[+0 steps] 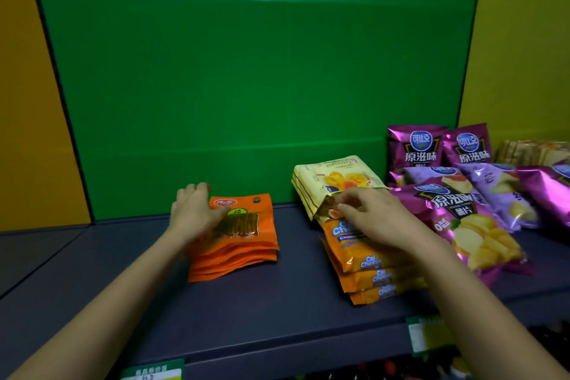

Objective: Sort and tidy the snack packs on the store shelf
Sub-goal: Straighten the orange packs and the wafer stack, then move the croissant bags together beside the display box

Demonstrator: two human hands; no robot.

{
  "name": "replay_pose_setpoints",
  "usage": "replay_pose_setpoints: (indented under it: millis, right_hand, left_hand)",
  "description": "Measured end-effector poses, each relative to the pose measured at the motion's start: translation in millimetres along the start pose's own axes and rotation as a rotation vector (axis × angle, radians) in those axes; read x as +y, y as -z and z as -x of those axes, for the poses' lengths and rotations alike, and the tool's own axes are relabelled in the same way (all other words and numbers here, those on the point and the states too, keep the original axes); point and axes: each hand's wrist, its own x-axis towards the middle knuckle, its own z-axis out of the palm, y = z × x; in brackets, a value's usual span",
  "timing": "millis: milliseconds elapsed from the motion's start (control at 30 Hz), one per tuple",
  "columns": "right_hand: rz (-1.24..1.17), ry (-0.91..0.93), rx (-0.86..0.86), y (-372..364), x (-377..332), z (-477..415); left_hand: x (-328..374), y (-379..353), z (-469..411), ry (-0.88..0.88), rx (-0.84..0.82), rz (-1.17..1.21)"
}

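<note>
A stack of orange snack packs (246, 241) lies on the dark shelf (277, 302), left of centre. My left hand (196, 213) rests flat on the stack's top left corner. To the right lies a stack of orange Cal Cheese packs (367, 268). My right hand (370, 216) pinches the top edge of the uppermost Cal Cheese pack. Behind it sits a pile of yellow croissant packs (336, 179). Purple chip bags (462, 213) lie and stand at the right.
A green back panel (246, 71) closes the shelf behind; yellow panels flank it. Beige packs (530, 153) stand at the far right. Price labels (425, 336) hang on the shelf's front edge. Bare shelf lies between the two orange stacks.
</note>
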Motion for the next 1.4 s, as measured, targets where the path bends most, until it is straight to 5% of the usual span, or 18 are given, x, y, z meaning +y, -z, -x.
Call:
replay_pose_setpoints:
  millis: [133,267,433,833,1200,1400]
  right_hand:
    - [-0.032,-0.003,0.059,19,22,6]
    - [-0.051,-0.018,0.122,39,50,2]
    - [-0.074,-0.020,0.098,65,94,-5]
    - [-0.167,0.017,-0.003,73,179,-17]
    - [-0.257,0.057,0.055,57,192,-32]
    - [-0.239,0.100,0.072,64,176,-51]
  left_hand:
    - [33,11,13,-0.162,0.004,0.227]
    - [73,-1,16,-0.180,-0.227,0.410]
    - [115,-36,-1,0.009,-0.440,0.589]
    - [155,-100,-33,0.337,-0.661,0.864]
    - [161,-104,-30,0.398,-0.586,0.977]
    - [151,-93,-34,0.341,-0.317,1.115]
